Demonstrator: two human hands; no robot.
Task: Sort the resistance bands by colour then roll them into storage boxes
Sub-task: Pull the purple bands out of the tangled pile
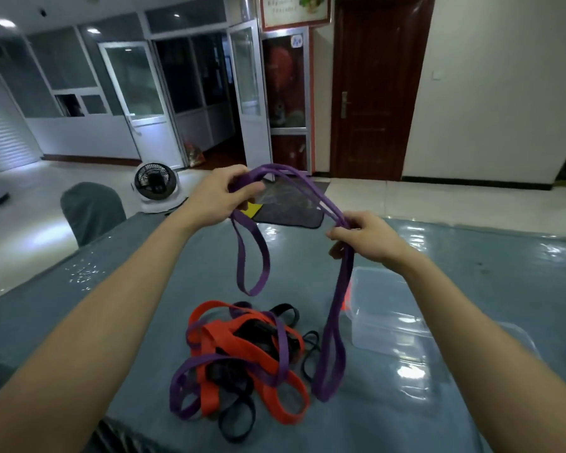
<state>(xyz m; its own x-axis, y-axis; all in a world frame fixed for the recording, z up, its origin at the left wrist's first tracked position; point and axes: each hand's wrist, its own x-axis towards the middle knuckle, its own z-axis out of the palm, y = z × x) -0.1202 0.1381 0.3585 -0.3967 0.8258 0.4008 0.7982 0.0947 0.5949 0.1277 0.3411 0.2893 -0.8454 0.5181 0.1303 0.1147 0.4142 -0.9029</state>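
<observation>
Both hands hold a purple resistance band (335,308) up above the table. My left hand (221,194) grips one part of it, and a short loop hangs below that hand. My right hand (365,237) pinches another part, from which a long loop drops to the tabletop. Between the hands the band arches upward. Below lies a tangled pile of bands (242,358) in red, purple and black. A clear plastic storage box (386,308) stands right of the pile, under my right forearm.
The table (144,282) has a grey-blue cover under glossy plastic. A dark mat (291,207) lies at its far edge. A covered chair (90,210) and a floor fan (159,188) stand beyond the table's left side.
</observation>
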